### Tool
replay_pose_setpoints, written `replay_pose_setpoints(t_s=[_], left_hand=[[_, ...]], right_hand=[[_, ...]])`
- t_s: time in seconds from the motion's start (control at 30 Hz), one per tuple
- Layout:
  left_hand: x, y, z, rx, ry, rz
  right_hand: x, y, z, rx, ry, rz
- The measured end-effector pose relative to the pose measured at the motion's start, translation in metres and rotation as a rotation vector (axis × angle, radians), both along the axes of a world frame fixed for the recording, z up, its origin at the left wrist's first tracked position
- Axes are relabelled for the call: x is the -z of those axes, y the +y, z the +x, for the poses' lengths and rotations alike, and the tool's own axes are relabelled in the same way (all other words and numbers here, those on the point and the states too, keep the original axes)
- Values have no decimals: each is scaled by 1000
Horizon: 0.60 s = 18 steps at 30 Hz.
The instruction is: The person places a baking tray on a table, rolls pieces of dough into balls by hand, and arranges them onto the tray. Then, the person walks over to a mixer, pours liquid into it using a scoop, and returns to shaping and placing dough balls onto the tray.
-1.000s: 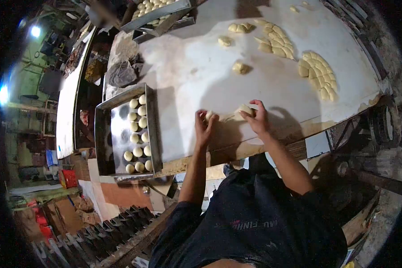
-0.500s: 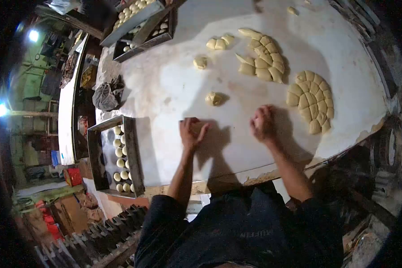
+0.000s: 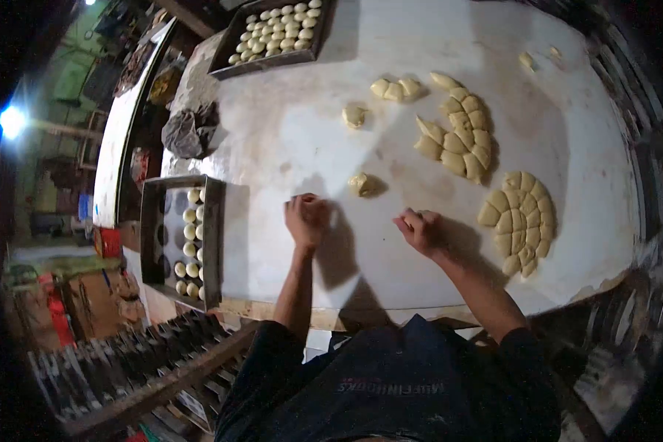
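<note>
A pale table (image 3: 287, 140) fills most of the view. At its far left sits a tray (image 3: 272, 63) packed with dough balls; a nearer tray (image 3: 212, 247) at the left edge is partly filled. Two cut dough slabs (image 3: 521, 221) lie right, beyond the right hand (image 3: 424, 231). A crumpled dark cloth (image 3: 188, 134) is left of the left hand (image 3: 306, 222). Both hands curl over the tabletop; whether they grip dough cannot be told. A dough lump (image 3: 362, 184) sits just ahead, between them.
</note>
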State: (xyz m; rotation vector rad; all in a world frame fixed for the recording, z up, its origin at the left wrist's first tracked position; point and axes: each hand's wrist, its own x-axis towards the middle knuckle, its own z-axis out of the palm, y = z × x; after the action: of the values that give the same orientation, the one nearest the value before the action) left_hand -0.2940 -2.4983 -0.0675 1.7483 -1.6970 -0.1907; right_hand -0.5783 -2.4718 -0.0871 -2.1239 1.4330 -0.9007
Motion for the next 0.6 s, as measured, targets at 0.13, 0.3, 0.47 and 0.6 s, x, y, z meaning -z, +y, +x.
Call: replay_pose_setpoints(t_s=[0.13,0.3,0.47,0.6], left_hand=[[7,71,-24,6,2,138],[8,106,-30,-58,-9,105],[13,86,-24,-85,53,80],[4,62,-23,-101,415,67]], right_hand=[[-18,-116,31,92,-280,107],[0,-233,56,196,-163,-31],[-1,-268,82,85,-9,273],[-18,-233,78,77,-17,144]])
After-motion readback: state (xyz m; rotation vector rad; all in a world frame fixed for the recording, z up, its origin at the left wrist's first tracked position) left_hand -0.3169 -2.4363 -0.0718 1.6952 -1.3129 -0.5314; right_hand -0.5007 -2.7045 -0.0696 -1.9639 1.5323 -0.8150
